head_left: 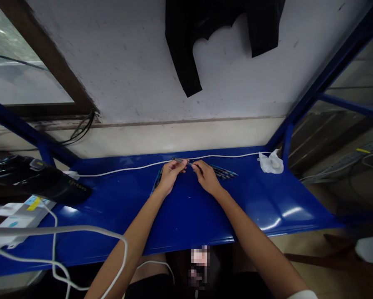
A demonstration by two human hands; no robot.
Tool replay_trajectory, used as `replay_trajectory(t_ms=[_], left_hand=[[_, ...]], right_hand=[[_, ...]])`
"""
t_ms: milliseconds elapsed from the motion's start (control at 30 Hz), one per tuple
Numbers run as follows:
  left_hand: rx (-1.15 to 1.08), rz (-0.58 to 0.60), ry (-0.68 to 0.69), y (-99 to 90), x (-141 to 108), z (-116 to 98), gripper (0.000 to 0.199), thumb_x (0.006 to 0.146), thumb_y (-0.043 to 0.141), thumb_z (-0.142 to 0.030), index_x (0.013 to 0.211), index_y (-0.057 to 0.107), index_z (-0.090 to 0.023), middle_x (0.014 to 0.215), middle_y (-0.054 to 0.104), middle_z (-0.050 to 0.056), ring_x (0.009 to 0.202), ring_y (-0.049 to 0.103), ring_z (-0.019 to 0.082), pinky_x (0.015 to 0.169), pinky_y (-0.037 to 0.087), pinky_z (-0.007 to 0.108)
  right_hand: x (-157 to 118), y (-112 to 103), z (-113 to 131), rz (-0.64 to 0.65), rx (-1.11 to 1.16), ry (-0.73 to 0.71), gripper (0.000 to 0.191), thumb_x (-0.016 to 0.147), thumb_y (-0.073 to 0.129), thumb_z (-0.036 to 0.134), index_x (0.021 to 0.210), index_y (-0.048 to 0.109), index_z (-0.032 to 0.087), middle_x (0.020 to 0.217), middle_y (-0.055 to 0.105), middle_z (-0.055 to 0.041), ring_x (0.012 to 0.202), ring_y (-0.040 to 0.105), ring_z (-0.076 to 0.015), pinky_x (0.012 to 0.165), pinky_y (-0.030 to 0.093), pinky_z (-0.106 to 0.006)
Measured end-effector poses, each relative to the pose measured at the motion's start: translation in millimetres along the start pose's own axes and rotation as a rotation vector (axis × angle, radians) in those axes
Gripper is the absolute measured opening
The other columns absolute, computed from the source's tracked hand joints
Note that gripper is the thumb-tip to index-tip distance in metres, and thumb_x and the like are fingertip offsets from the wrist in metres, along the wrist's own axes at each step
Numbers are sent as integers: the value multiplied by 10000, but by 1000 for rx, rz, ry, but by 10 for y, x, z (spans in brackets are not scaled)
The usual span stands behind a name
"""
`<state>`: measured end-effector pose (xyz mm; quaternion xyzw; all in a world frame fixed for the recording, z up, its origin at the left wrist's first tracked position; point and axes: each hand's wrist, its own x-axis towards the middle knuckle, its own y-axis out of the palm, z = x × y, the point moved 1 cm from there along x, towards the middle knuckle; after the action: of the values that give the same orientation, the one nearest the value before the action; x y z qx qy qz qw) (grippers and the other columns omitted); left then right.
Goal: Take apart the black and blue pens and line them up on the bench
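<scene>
Above the far part of the blue table, my left hand (170, 175) pinches a slim dark pen (177, 160) near its middle. My right hand (207, 177) is closed at the pen's right end, fingertips pressed together on its thin tip. The pen lies roughly level between both hands. Just beyond my right hand is a group of several blue and dark pens (225, 172) lying side by side. More pens (157, 181) lie to the left, partly hidden by my left hand.
A white cable (124, 169) runs along the table's back. Crumpled white tissue (271, 162) sits at the back right. To the left are a black bottle (58, 182), a white power strip (21, 222) and looping white cords (89, 228). Blue metal posts (286, 145) frame the table (189, 220).
</scene>
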<state>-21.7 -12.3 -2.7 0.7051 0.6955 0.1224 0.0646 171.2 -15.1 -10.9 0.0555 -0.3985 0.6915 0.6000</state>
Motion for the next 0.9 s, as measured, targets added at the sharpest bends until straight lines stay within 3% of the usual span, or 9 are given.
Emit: replay_trajectory(t_ms=[167, 333, 467, 633, 800, 900], left_hand=[[-7, -6, 0, -7, 2, -11, 399, 813, 980, -523, 1023, 898, -193, 1203, 844, 128, 926, 713, 187, 791, 561, 300], [-16, -9, -3, 2, -10, -45, 401, 795, 991, -526, 1012, 901, -201, 1161, 839, 114, 909, 699, 182, 789, 558, 299], [-24, -11, -5, 5, -15, -58, 393, 795, 991, -516, 1004, 901, -196, 1179, 834, 116, 912, 689, 175, 791, 554, 292], [-39, -15, -14, 2, -10, -52, 391, 780, 999, -517, 976, 897, -195, 1183, 834, 122, 906, 686, 177, 781, 554, 293], [-57, -18, -11, -5, -9, -55, 371, 785, 999, -517, 942, 891, -199, 1231, 826, 118, 909, 683, 167, 787, 554, 289], [-66, -20, -18, -10, -7, -53, 367, 785, 1000, -510, 954, 893, -202, 1221, 830, 118, 906, 685, 169, 782, 554, 289]], right_hand=[[-4, -9, 12, -23, 12, 34, 226, 1140, 587, 467, 1175, 646, 251, 1051, 752, -69, 887, 698, -231, 845, 537, -377], [-4, -5, 14, 2, 10, 22, 270, 1177, 490, 439, 1106, 670, 250, 993, 744, -67, 894, 695, -234, 862, 532, -385], [-10, -8, 12, -32, 9, 54, 226, 1124, 620, 457, 1194, 649, 244, 1043, 753, -66, 900, 708, -233, 851, 535, -375], [-5, -15, 36, 6, 5, 29, 256, 1170, 510, 433, 1088, 663, 244, 929, 728, -45, 800, 662, -208, 796, 503, -355], [-14, -16, 30, -30, 21, 64, 237, 1126, 609, 474, 1187, 648, 249, 971, 742, -42, 778, 668, -205, 766, 503, -347], [-12, -18, 29, -11, 37, 62, 229, 1148, 558, 457, 1112, 656, 253, 911, 728, -28, 745, 653, -197, 744, 488, -341]])
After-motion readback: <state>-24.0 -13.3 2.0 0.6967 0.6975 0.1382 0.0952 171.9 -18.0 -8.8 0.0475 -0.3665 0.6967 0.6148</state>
